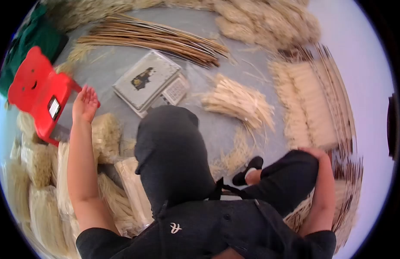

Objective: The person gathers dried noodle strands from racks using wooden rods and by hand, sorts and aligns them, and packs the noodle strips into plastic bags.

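Note:
My left hand is raised beside the red chair, palm up, with its fingers loosely spread and nothing in it. A phone lies on the chair's seat, just left of that hand. My right hand rests at my bent knee, on the dark trousers; its fingers are mostly hidden behind the knee. Ahead of my knees stands a worn metal box with a dark patch on its lid. Right of the box lies a bundle of pale strips.
Long brown sticks lie across the floor at the back. Fibre heaps line the far edge. Stacked pale fibre lies along the right wall. Wrapped bundles crowd the left, beside a green cloth.

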`<action>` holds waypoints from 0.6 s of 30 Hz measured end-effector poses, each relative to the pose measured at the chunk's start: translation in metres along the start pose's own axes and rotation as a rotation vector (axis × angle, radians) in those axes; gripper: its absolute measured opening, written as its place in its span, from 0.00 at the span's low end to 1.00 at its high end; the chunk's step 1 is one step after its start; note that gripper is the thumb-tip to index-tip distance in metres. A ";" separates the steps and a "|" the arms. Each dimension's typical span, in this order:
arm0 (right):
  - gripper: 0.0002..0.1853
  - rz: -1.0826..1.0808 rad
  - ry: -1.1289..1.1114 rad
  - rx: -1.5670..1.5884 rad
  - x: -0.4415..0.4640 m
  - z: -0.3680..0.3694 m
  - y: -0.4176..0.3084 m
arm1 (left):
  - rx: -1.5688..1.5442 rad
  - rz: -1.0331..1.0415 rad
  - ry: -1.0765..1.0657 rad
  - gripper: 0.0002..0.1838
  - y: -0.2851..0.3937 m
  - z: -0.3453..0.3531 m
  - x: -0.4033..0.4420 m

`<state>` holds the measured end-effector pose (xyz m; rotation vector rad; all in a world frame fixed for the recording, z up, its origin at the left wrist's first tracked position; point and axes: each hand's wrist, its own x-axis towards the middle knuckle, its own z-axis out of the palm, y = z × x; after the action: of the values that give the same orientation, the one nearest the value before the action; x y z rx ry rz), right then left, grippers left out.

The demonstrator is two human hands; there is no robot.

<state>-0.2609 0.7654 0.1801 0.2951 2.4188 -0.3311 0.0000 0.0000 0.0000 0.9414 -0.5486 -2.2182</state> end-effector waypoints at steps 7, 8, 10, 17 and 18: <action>0.31 0.085 -0.099 0.162 -0.008 -0.003 0.071 | 1.414 0.313 -0.978 0.15 -0.114 0.156 -0.214; 0.31 0.062 -0.098 0.184 -0.005 0.003 0.076 | 1.437 0.311 -1.004 0.15 -0.116 0.158 -0.220; 0.32 0.028 -0.109 0.182 -0.008 -0.002 0.093 | 1.346 0.222 -0.971 0.15 -0.118 0.158 -0.230; 0.34 -0.037 -0.130 0.143 -0.003 -0.011 0.126 | 1.268 0.144 -0.749 0.16 -0.129 0.162 -0.255; 0.34 -0.073 -0.160 0.108 -0.007 -0.013 0.128 | 1.354 0.219 -0.772 0.17 -0.133 0.168 -0.257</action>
<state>-0.2256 0.8890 0.1737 0.2197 2.2614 -0.5002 -0.0446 0.2940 0.1522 0.4311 -2.5196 -1.7439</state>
